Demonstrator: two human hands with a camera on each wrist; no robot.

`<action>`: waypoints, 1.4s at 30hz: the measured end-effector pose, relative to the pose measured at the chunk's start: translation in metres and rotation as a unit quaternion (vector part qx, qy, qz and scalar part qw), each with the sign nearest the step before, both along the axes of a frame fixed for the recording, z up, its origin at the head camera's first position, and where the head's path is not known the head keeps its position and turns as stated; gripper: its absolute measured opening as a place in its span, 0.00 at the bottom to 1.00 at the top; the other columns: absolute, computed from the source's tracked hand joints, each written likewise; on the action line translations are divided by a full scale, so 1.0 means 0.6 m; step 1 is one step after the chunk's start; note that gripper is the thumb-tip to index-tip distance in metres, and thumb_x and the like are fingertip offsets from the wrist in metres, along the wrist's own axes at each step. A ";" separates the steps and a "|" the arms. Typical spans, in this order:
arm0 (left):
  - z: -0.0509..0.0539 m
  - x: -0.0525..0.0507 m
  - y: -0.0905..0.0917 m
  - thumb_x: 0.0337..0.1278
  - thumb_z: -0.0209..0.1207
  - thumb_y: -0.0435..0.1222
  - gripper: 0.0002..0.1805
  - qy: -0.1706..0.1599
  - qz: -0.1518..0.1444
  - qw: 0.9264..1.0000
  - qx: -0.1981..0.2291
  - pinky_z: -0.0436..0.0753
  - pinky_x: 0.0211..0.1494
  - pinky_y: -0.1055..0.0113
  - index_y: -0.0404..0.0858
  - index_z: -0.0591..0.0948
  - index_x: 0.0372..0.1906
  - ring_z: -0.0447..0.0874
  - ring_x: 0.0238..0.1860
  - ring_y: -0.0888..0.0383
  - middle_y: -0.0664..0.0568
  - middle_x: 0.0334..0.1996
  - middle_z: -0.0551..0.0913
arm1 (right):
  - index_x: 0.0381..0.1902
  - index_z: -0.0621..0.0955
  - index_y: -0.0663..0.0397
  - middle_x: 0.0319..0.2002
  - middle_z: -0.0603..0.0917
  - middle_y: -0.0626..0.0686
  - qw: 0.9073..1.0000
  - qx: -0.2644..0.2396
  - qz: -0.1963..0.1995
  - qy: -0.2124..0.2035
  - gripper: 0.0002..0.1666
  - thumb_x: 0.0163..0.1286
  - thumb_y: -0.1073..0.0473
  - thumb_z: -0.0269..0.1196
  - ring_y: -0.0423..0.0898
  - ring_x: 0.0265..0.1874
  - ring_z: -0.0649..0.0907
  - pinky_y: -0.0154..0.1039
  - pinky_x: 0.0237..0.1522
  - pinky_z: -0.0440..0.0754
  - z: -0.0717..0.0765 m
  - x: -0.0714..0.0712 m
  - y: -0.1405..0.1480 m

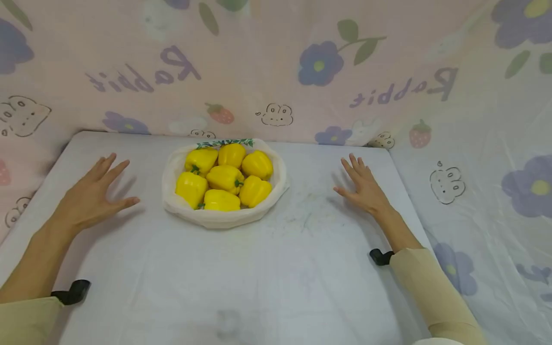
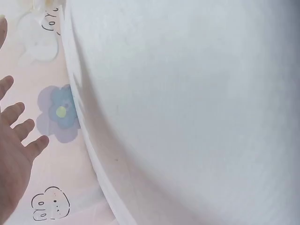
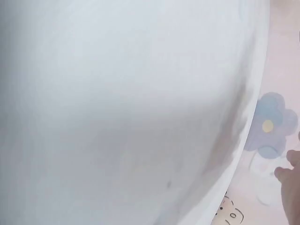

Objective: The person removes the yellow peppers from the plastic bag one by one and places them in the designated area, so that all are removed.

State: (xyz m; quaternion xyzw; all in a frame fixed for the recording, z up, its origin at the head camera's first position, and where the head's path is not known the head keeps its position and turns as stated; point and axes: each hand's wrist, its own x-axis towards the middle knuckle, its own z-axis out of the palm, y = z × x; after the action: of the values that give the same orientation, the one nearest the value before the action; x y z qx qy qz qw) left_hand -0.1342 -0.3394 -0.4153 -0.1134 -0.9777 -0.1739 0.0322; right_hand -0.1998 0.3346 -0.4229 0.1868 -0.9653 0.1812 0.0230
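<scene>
Several yellow bell peppers point(image 1: 225, 179) with green stems lie in a round basket point(image 1: 224, 219) lined with white cloth, toward the back of the table. To the left of the basket is my left hand point(image 1: 92, 194), fingers spread and holding nothing. My right hand point(image 1: 363, 188) is farther off on the basket's right side, its fingers also spread and nothing in its grasp. Neither hand touches the basket or the peppers. In the left wrist view the left hand's fingers point(image 2: 23, 129) show at the edge. Only part of the right hand point(image 3: 291, 187) appears in the right wrist view.
A white cloth covers the table point(image 1: 258, 287), with faint dark marks right of the basket. A patterned curtain point(image 1: 267, 62) with flowers, rabbits and strawberries hangs behind and at both sides. Each wrist bears a small black device point(image 1: 78, 291).
</scene>
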 end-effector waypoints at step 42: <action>0.040 0.004 0.101 0.53 0.72 0.49 0.51 -0.061 -0.035 0.987 0.147 0.65 0.59 0.26 0.58 0.56 0.79 0.67 0.62 0.25 0.43 0.76 0.59 | 0.71 0.72 0.54 0.66 0.76 0.54 0.956 -0.244 0.152 0.067 0.40 0.61 0.64 0.72 0.52 0.58 0.80 0.43 0.60 0.79 0.058 -0.028 -0.178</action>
State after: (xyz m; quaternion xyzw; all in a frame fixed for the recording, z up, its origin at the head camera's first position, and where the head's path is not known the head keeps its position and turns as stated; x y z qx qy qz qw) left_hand -0.1321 -0.2790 -0.3914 -0.1309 -0.9372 -0.3229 -0.0171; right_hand -0.2164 0.2278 -0.3884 0.3317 -0.8483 0.3995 0.1042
